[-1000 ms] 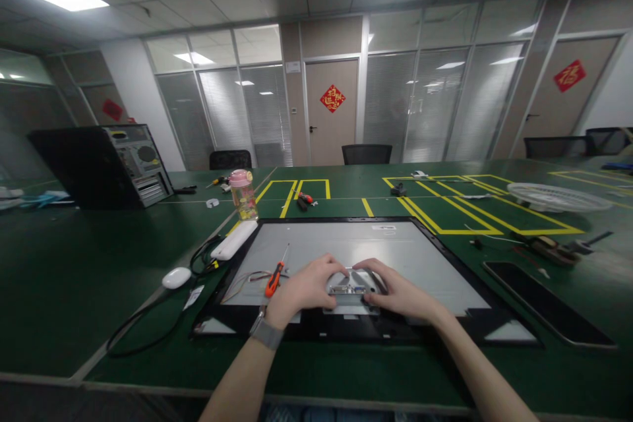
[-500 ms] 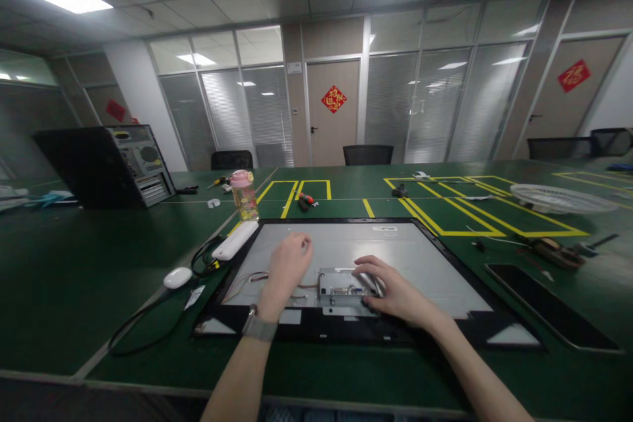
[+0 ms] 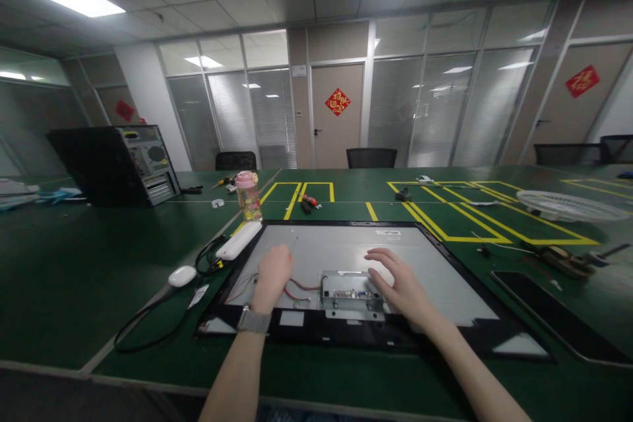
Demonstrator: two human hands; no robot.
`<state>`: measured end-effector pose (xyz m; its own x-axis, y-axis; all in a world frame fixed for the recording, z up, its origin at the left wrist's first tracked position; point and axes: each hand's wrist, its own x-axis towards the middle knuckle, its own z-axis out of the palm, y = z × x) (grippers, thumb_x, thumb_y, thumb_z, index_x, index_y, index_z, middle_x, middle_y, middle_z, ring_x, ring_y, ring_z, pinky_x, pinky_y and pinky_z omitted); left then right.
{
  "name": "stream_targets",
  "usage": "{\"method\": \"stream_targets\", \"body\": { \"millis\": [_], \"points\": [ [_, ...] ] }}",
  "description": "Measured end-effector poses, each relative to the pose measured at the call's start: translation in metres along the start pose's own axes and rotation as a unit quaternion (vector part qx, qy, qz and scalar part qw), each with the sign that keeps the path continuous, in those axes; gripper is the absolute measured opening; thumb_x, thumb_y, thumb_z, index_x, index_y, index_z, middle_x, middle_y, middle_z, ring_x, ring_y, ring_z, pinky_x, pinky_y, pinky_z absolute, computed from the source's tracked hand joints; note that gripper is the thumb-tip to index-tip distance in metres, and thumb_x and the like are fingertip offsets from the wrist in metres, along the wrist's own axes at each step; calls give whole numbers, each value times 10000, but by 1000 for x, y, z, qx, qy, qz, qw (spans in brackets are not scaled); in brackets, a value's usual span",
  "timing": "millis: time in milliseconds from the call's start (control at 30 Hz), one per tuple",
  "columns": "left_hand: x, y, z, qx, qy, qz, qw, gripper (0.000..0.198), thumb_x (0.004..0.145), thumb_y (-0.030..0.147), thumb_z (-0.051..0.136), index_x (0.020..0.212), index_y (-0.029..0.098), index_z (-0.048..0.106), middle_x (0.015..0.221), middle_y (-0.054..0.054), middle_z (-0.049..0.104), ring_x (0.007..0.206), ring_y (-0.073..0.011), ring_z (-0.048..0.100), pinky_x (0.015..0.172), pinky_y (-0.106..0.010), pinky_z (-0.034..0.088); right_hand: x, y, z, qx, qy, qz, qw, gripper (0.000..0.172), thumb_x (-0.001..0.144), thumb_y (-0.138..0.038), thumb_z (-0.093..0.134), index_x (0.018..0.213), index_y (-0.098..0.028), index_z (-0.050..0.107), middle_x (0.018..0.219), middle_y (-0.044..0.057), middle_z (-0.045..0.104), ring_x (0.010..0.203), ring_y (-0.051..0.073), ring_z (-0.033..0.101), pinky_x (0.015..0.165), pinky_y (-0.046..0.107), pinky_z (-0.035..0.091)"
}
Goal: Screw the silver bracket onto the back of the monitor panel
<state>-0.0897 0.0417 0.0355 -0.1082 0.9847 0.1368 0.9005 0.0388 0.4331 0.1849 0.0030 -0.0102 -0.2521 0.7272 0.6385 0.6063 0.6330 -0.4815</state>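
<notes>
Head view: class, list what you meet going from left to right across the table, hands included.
Computer case → mouse → left hand → metal box → right hand → fan guard.

1 monitor panel [image 3: 341, 247]; on it 1 metal box [image 3: 352, 288] and 2 hands: left hand [image 3: 273, 273], right hand [image 3: 398, 277]. Behind panel: 1 bottle [image 3: 248, 196], 1 PC tower [image 3: 116, 165]. Left of panel: 1 mouse [image 3: 181, 275].
</notes>
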Motion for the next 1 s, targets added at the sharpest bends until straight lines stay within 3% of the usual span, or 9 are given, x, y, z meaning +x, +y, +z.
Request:
{"method": "stream_targets", "body": {
  "millis": [133, 200, 267, 400, 467, 600, 733, 900, 1000],
  "points": [
    [-3, 22, 0, -188, -3, 99, 977, 189, 904, 309, 483, 992, 156, 551, 879, -48, 674, 826, -169, 677, 750, -279, 528, 1, -9, 6, -3, 32, -32, 999, 327, 900, -202, 473, 1211, -249, 564, 1197, 103, 610, 1131, 260, 567, 961, 449, 461],
    [-11, 36, 6, -504, -76, 141, 849, 270, 807, 386, 632, 877, 150, 520, 793, -25, 646, 741, -178, 675, 711, -321, 556, 1, -17, 10, 10, 29, -62, 998, 436, 895, -206, 499, 1323, -288, 492, 1313, 91, 562, 1206, 264, 524, 1009, 469, 431],
    [-20, 47, 14, -644, -143, 132, 740, 393, 657, 389, 786, 801, 156, 504, 733, 12, 622, 706, -162, 666, 725, -334, 565, 1, -26, 13, 39, -1, -80, 996, 458, 882, -209, 537, 1326, -317, 506, 1354, 75, 544, 1208, 263, 530, 1010, 462, 438],
    [-32, 59, 31, -704, -203, 99, 673, 421, 588, 325, 858, 761, 136, 525, 690, 14, 637, 651, -128, 657, 685, -274, 553, 3, -34, 18, 189, 63, -16, 980, 204, 842, -243, 618, 1030, -262, 695, 1136, 90, 675, 1066, 256, 621, 904, 410, 514],
    [-33, 60, 37, -695, -223, 95, 677, 428, 574, 332, 868, 739, 126, 530, 704, -30, 676, 657, -142, 668, 676, -271, 542, 6, -32, 18, 267, 93, 58, 957, 143, 775, -278, 703, 912, -238, 716, 1003, 82, 718, 965, 259, 660, 852, 405, 535],
    [-30, 58, 38, -667, -225, 89, 704, 395, 609, 360, 836, 782, 121, 573, 744, -55, 697, 691, -169, 677, 679, -286, 525, 12, -20, 11, 416, 145, 169, 882, 322, 659, -369, 801, 921, -217, 693, 957, 81, 739, 898, 260, 686, 834, 419, 542],
    [-20, 52, 31, -578, -103, 131, 799, 293, 757, 419, 667, 741, 134, 599, 760, -57, 695, 764, -186, 662, 716, -291, 507, 15, -8, -7, 496, 237, 172, 817, 421, 734, -434, 734, 1087, -246, 602, 879, 44, 738, 863, 244, 706, 855, 464, 542],
    [-10, 39, 28, -257, 36, 196, 946, 174, 871, 196, 473, 826, 144, 633, 879, -75, 677, 882, -200, 625, 818, -308, 472, 11, -3, -28, 455, 299, 173, 821, 460, 765, -389, 720, 1149, -255, 505, 852, 24, 722, 650, 204, 715, 649, 402, 603],
    [-11, 31, 32, -11, 30, 193, 981, 282, 837, 41, 438, 973, 170, 648, 1029, -88, 652, 1008, -210, 596, 900, -313, 428, 8, -9, -27, 392, 289, 174, 856, 504, 746, -403, 729, 1164, -235, 505, 861, 47, 713, 606, 206, 704, 554, 359, 600]
  ]
}}
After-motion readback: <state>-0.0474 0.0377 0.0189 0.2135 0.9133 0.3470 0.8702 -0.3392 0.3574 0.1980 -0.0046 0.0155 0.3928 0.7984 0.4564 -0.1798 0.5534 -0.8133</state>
